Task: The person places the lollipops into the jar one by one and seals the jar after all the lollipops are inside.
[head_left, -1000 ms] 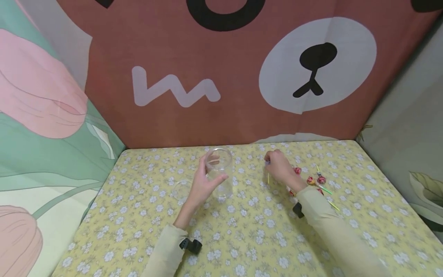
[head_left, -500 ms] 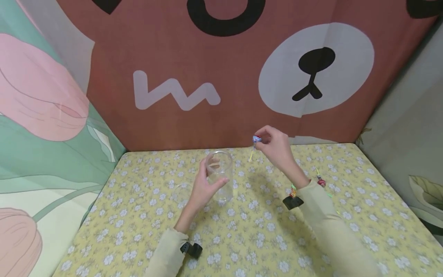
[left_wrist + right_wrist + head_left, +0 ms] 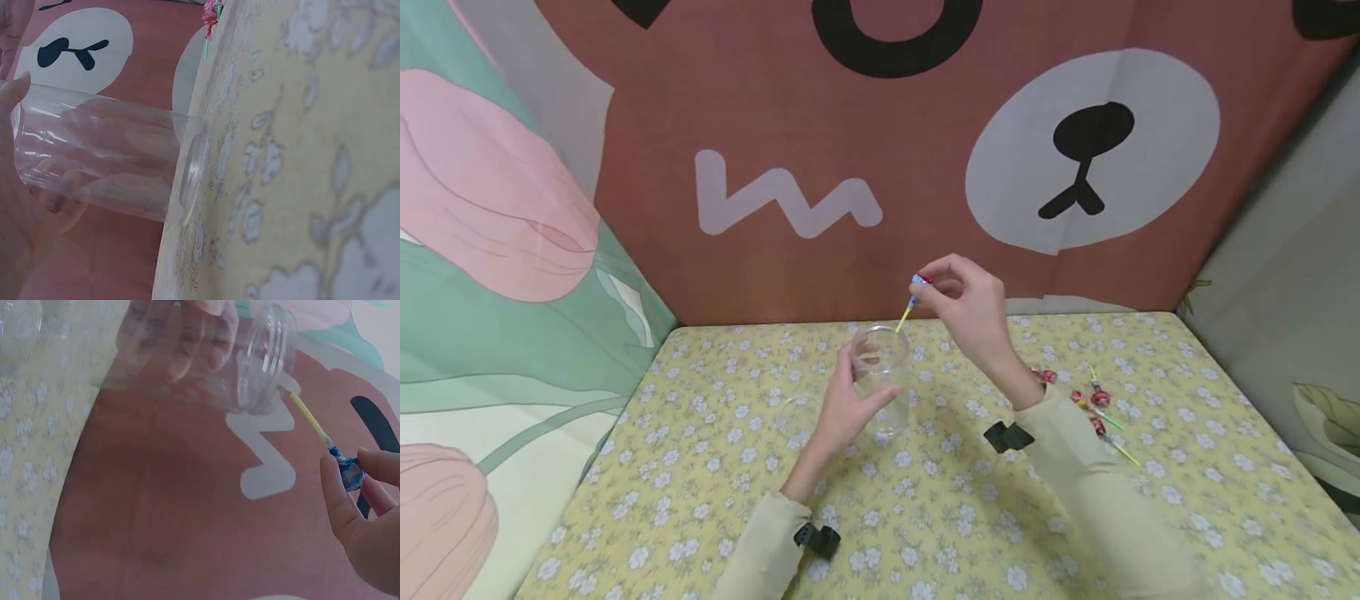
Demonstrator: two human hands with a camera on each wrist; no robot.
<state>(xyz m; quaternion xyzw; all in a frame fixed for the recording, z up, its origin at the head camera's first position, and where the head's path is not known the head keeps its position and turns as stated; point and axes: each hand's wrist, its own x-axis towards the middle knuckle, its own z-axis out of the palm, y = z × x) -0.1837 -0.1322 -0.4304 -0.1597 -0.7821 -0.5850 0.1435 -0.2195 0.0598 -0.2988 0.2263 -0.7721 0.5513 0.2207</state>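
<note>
My left hand (image 3: 848, 404) grips a clear plastic jar (image 3: 889, 400) that stands upright on the table, its open mouth facing up. Nothing shows inside the jar. Thumb and fingers of my right hand (image 3: 973, 308) pinch the wrapped head of a blue-and-red lollipop (image 3: 919, 283). Its yellow stick points down and left, the tip right at the jar's rim in the head view. In the right wrist view the lollipop (image 3: 351, 475) sits between thumb and fingertips, the stick's end close by the jar's mouth (image 3: 272, 359).
A clear round lid (image 3: 797, 417) lies left of the jar, partly behind the left hand. Several wrapped lollipops (image 3: 1099, 398) with yellow and green sticks lie on the right, some behind the right sleeve. A flowered cloth (image 3: 700, 500) covers the table; a printed curtain (image 3: 775, 275) hangs behind.
My right hand has picked the lollipop up from the table, lifted it and carried it left to above the jar's mouth. My left hand keeps holding the jar in place.
</note>
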